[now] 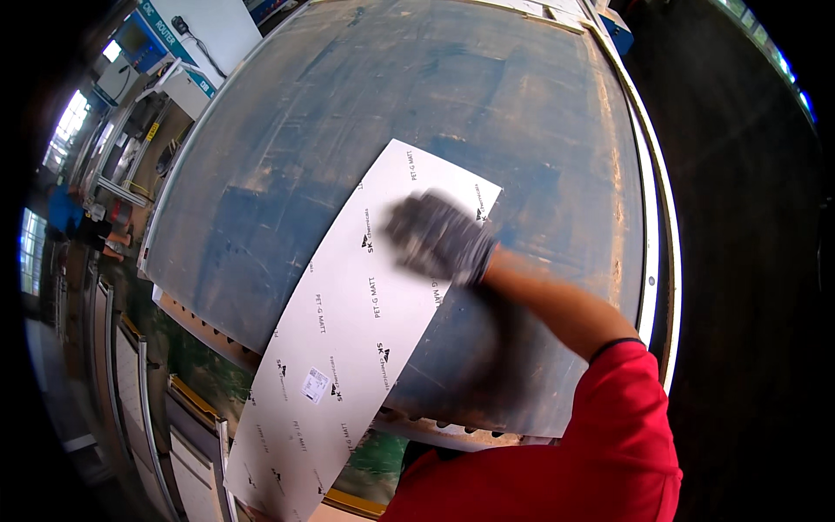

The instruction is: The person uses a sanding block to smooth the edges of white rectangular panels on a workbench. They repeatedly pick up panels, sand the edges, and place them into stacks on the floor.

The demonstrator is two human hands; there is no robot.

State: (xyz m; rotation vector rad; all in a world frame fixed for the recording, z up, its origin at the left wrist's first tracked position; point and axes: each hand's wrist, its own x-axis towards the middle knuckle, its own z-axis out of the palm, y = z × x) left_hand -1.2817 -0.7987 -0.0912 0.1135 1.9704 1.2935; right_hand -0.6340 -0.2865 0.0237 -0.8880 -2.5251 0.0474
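1. White, long rectangular board with black print (339,326) lies on the worn blue-grey tabletop (287,113), its near end jutting past the near edge.
2. Grey-gloved right hand (439,239) is over the board's far half; blur hides the fingers, so whether they grasp or lie loose, I cannot tell.
3. Red sleeve (622,409) is beside the tabletop's near right corner.

Red sleeve (622,418) with black edge, mottled grey glove (445,242)
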